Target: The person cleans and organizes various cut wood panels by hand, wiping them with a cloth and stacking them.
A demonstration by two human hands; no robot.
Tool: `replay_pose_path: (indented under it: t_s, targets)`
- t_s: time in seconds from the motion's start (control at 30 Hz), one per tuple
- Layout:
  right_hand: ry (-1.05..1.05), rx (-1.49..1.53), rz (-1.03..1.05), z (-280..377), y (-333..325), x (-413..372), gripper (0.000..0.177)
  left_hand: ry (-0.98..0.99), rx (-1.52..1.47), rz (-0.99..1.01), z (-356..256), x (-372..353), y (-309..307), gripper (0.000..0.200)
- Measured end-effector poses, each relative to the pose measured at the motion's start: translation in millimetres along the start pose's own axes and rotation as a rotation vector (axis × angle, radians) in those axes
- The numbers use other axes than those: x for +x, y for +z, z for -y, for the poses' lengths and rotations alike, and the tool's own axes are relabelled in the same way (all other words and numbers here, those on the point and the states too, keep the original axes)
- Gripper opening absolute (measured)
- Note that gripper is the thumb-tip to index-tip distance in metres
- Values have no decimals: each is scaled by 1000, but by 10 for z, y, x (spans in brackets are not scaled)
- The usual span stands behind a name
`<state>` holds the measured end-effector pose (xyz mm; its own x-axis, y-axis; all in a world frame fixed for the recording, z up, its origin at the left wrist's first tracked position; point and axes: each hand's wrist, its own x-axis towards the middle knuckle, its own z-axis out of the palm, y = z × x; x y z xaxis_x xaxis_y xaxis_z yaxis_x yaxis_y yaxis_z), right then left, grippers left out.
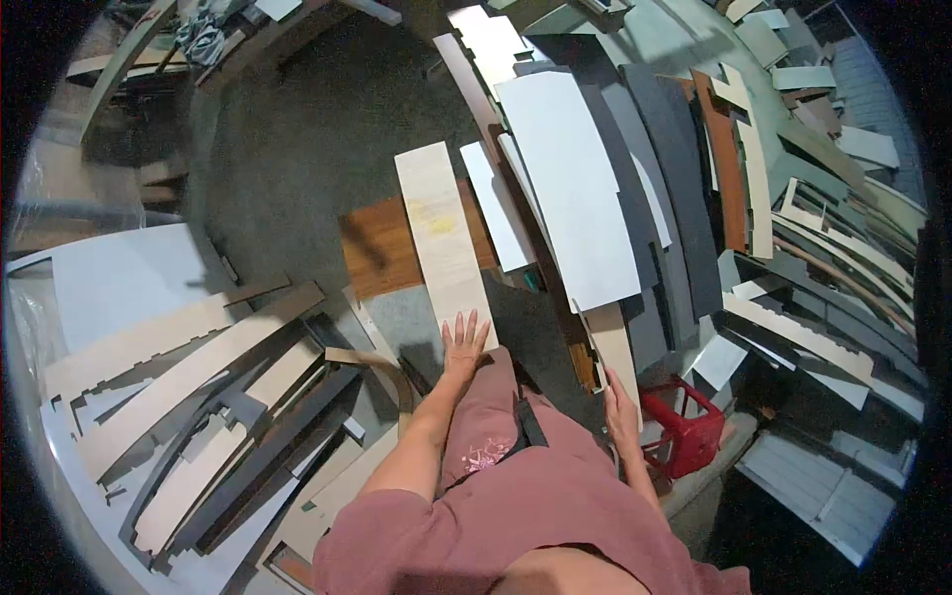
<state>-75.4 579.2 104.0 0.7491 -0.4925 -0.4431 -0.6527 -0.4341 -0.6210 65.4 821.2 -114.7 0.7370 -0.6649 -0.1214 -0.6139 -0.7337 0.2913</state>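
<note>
My left hand (462, 342) lies flat, fingers spread, on the near end of a pale wooden board (441, 233) with a yellowish stain. That board rests across a brown wood-grain panel (377, 248), its near end by my left thigh. At the right, my right hand (622, 409) is closed along the edge of a beige board (605, 332), partly hidden under a white panel (570, 188); its thumb is hard to make out. A dark brown strip (545, 268) runs beside the white panel, and a smaller white piece (496, 203) lies left of it.
Dark grey panels (679, 198) and an orange-brown board (722, 164) are stacked at the right. A red plastic stool (682, 426) stands by my right hand. Curved beige offcuts (198, 382) and dark strips (263, 466) pile up at the left, near a white sheet (129, 268).
</note>
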Motion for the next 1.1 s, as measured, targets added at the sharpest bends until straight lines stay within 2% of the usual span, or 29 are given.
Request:
replay_pose_path:
  t_s: [0.03, 0.07, 0.13, 0.27, 0.33, 0.37, 0.43, 0.47, 0.53, 0.6, 0.63, 0.67, 0.73, 0.8, 0.83, 0.87, 0.93, 0.97, 1.0, 1.07, 1.1]
  targets:
    - [35, -3, 2, -43, 15, -29, 37, 28, 177, -73, 58, -13, 153, 85]
    - [36, 2, -5, -21, 14, -37, 37, 37, 180, -76, 87, 11, 122, 85]
    - [179, 35, 36, 16, 7, -129, 38, 55, 202, -25, 87, -23, 73, 85]
    - [200, 65, -15, -135, 104, -242, 38, 54, 242, 5, -22, 168, -143, 84]
    - [214, 102, -42, -57, 127, -301, 38, -4, -153, -23, -166, 411, -371, 79]
    - [224, 106, -45, -55, 139, -327, 38, 4, -153, -15, -196, 581, -330, 79]
    - [224, 101, -48, -58, 154, -372, 39, -53, -511, -324, -273, 954, -210, 68]
    - [239, 101, -58, -72, 174, -405, 39, -42, -520, -313, -350, 1147, -246, 68]
    - [187, 110, -168, -92, 235, -503, 41, -440, -1068, 53, -571, 1476, -373, 60]
    - [136, 73, -234, 152, 159, -609, 43, -489, -1109, 229, -799, 1676, -145, 61]
    - [242, 124, -205, 172, 150, -664, 44, -534, -1295, 472, -902, 1743, -142, 64]
    - [340, 178, -178, 159, 126, -700, 45, -630, -1473, 584, -1015, 1751, -96, 62]
    - [342, 167, -191, -108, 218, -776, 45, -584, -1341, 545, -1270, 1709, -472, 57]
    - [79, 100, -409, -445, 355, -753, 43, -790, -1622, 408, -1381, 1689, 194, 56]
    - [320, 288, -244, -202, 163, -756, 42, -853, -1573, 476, -1391, 1710, -50, 53]
    - [301, 300, -239, -249, 139, -733, 42, -848, -1566, 452, -1411, 1686, -30, 53]
    - [323, 238, -230, -369, 33, -633, 41, -922, -1785, 380, -1458, 1670, 57, 50]
    - [341, 254, -197, -364, -103, -586, 41, -950, -1813, 458, -1470, 1665, -83, 47]
    - [155, 217, -310, -464, -136, -540, 41, -954, -1780, 471, -1510, 1662, -191, 47]
    - [178, 226, -262, -538, -393, -436, 42, -828, -1715, 421, -1590, 1573, -494, 39]
    - [111, 254, -309, -577, -473, -339, 42, -736, -1714, 385, -1622, 1513, -607, 38]
